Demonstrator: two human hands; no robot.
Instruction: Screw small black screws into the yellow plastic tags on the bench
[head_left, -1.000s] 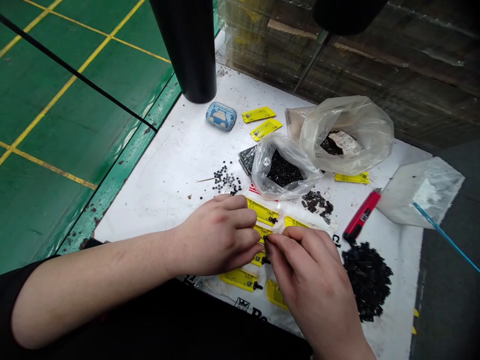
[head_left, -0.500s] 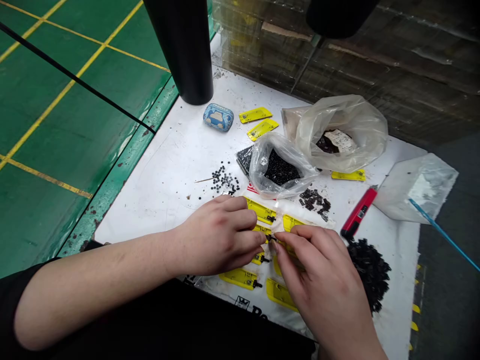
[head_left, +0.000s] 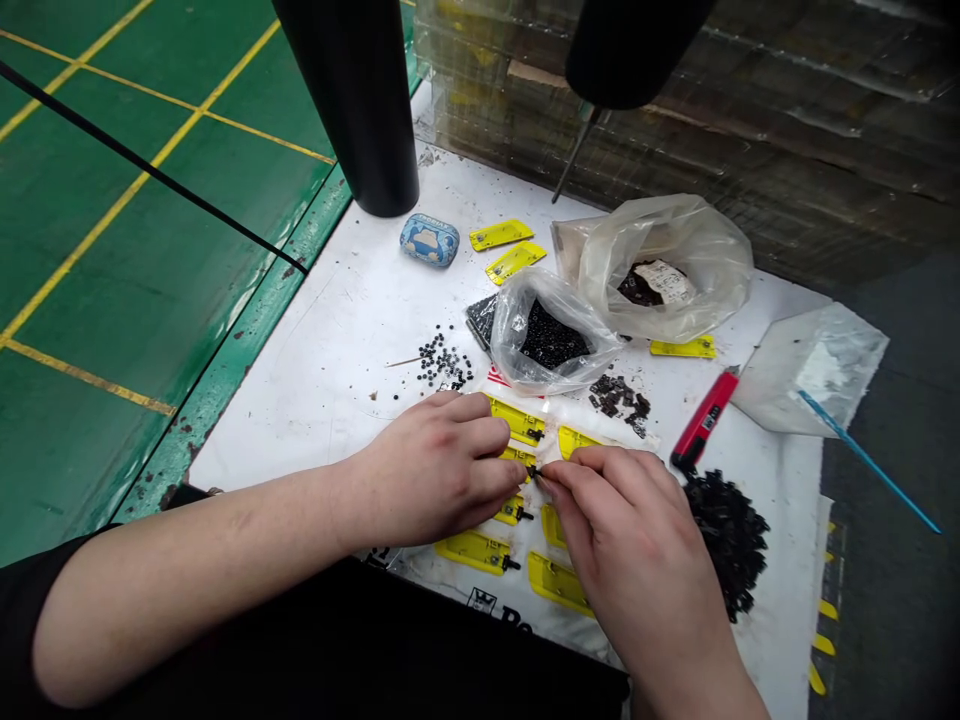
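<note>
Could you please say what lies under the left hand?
Yellow pieces with black tips show past the left hand; their other ends, and anything else beneath it, are hidden.

Passage was available over the left of the table (head_left: 322, 390), between its green rail (head_left: 255, 325) and the beads (head_left: 442, 362). The cylinder (head_left: 379, 130) and the tin (head_left: 430, 240) bounded this lane at the back. Beyond the left hand (head_left: 442, 460) and right hand (head_left: 637, 510), the front bag (head_left: 511, 345) and rear bag (head_left: 720, 285) obstructed low reach. The shaft (head_left: 576, 155) hung above the rear. The knife (head_left: 706, 418) and black pile (head_left: 727, 545) restricted sideways travel to the right.
</note>
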